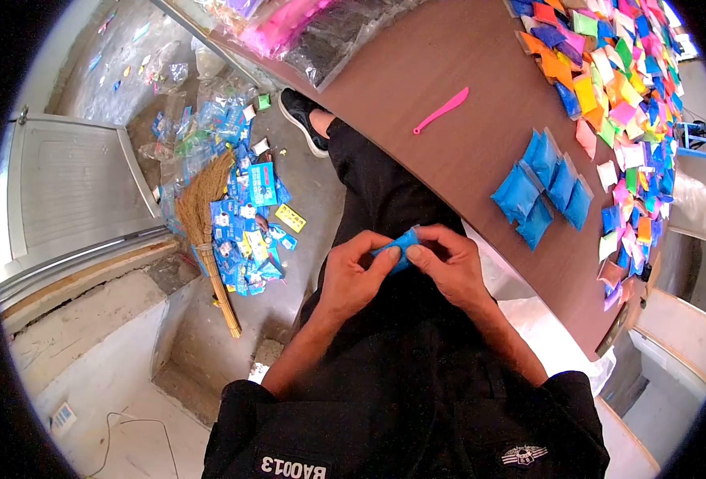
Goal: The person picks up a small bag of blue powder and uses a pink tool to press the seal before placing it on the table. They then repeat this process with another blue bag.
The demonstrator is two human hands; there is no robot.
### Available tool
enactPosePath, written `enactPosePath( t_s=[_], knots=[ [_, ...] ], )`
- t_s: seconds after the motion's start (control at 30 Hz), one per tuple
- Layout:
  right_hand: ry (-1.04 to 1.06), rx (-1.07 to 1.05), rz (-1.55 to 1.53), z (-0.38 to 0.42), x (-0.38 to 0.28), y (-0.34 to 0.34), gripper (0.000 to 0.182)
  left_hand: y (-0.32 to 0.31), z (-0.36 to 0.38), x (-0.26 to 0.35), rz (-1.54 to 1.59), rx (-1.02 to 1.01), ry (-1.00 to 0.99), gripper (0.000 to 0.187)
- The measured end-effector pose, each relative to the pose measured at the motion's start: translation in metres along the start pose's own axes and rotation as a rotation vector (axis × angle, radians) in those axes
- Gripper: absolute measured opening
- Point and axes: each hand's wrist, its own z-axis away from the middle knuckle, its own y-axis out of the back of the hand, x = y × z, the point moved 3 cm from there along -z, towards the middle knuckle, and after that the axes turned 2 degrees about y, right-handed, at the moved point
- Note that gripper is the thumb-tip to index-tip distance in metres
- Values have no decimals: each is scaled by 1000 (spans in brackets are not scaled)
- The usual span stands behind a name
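Above my lap, my left hand (pixel 354 275) and my right hand (pixel 449 263) both pinch a small clear packet of blue material (pixel 402 247) between thumbs and fingers. The packet's ends are partly hidden by the fingers. To the right on the brown table lies a group of several similar blue packets (pixel 535 191), some overlapping. A pink plastic knife (pixel 442 110) rests on the table beyond my hands, touched by neither.
A large heap of colourful packets (pixel 620 104) covers the table's far right side. Clear bags with pink contents (pixel 281 32) lie at its upper left end. On the floor to the left are a straw broom (pixel 204 203), blue printed wrappers (pixel 241 231) and plastic scraps.
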Motion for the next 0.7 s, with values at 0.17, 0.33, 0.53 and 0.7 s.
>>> enactPosePath(
  t_s=[0.17, 0.33, 0.53, 0.7],
  knots=[
    [-38, 5, 2, 0, -3, 3, 26, 0, 1, 1, -24, 7, -10, 18],
    [-23, 21, -40, 3, 4, 7, 24, -5, 3, 0, 76, -46, 88, 23],
    [-10, 40, -60, 4, 3, 4, 26, -5, 1, -2, 57, -66, 99, 22],
    [-45, 53, -46, 2, 1, 3, 29, -6, 0, 5, 75, -44, 134, 19]
  ],
)
